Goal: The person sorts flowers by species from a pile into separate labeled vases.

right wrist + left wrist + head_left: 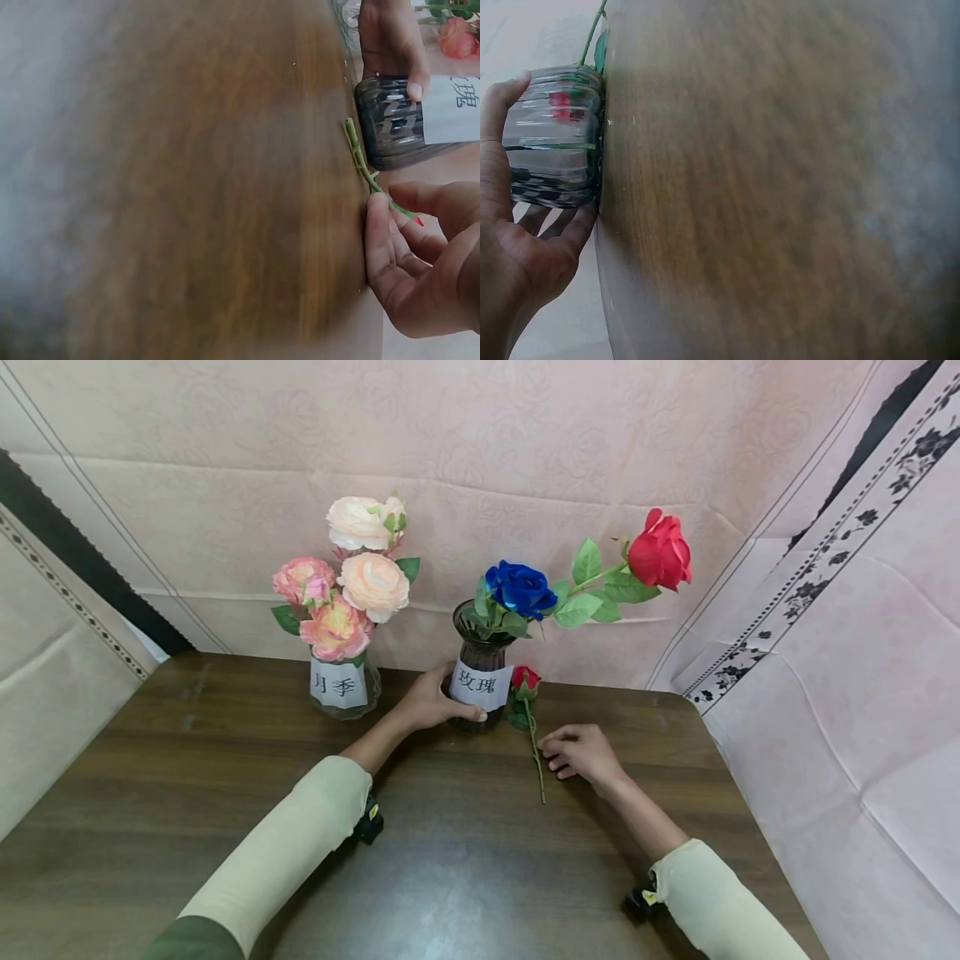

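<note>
My left hand (433, 700) grips a dark ribbed glass vase (472, 722), thumb across its front and fingers on the far side. The vase bears a white label and holds a blue rose (520, 589) and a tall red rose (660, 550) leaning right. Right of the vase, a small red rose (525, 680) lies on the table, its stem (534, 750) pointing toward me. My right hand (587, 753) is beside that stem, fingers bent and fingertips close to it. In the right wrist view, the thumb and fingertips of the right hand (435, 255) are slightly apart near the stem.
Left of my left hand stands a clear glass vase (364, 693) with a white label, holding pink roses (337, 627) and cream roses (360, 523). A pale patterned cloth (480, 435) hangs behind the brown wooden table (450, 843).
</note>
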Demonstrator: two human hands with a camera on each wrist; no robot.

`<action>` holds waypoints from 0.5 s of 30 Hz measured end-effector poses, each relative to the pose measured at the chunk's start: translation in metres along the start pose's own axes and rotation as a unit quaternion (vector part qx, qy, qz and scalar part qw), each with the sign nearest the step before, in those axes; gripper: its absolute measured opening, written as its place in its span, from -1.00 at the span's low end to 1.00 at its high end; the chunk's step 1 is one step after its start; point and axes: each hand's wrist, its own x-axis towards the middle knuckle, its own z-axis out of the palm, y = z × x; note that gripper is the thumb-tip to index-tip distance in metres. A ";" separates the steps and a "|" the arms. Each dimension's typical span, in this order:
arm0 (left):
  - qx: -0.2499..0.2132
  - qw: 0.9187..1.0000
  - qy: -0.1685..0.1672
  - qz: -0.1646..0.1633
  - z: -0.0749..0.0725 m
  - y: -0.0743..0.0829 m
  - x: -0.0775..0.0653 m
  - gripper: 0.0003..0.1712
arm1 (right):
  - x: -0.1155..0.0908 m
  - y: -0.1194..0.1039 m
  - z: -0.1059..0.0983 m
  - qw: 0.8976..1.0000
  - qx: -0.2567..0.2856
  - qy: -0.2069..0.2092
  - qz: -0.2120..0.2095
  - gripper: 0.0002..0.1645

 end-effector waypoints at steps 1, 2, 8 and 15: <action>-0.003 1.000 -0.001 0.000 0.000 0.000 0.000 -0.02 | 0.001 0.000 0.001 1.000 -0.011 0.003 0.001 -0.72; -0.004 1.000 -0.002 0.000 0.000 0.000 0.000 -0.03 | 0.001 -0.001 0.003 1.000 -0.022 0.006 0.002 -0.73; -0.010 1.000 -0.002 0.005 -0.001 0.001 -0.002 -0.04 | 0.003 -0.007 0.010 0.996 -0.086 0.031 0.006 -0.70; -0.009 1.000 -0.003 0.008 -0.001 0.003 -0.002 -0.04 | 0.001 -0.014 0.012 0.994 -0.103 0.033 0.025 -0.74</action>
